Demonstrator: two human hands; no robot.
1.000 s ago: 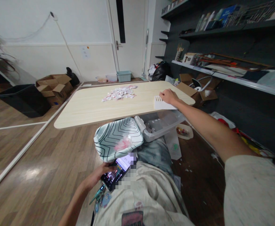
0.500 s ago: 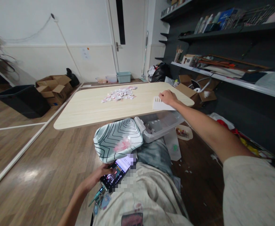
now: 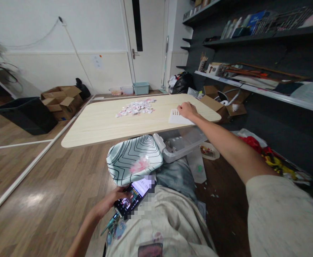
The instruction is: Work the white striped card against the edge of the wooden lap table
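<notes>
white slotted board (image 3: pixel 180 119) lies at the near edge of the worktop (image 3: pixel 97 123); right hand (image 3: pixel 188 110) curls over it, grip unclear. nearer than the worktop, left hand (image 3: pixel 115 196) grasps 1 phone (image 3: pixel 138 192). dragging rearward could tip the board off the worktop.

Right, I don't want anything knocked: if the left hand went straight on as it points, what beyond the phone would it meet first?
Probably the pale black-lined object, just beyond the left hand and the phone; one view leaves any gap unclear.
</notes>
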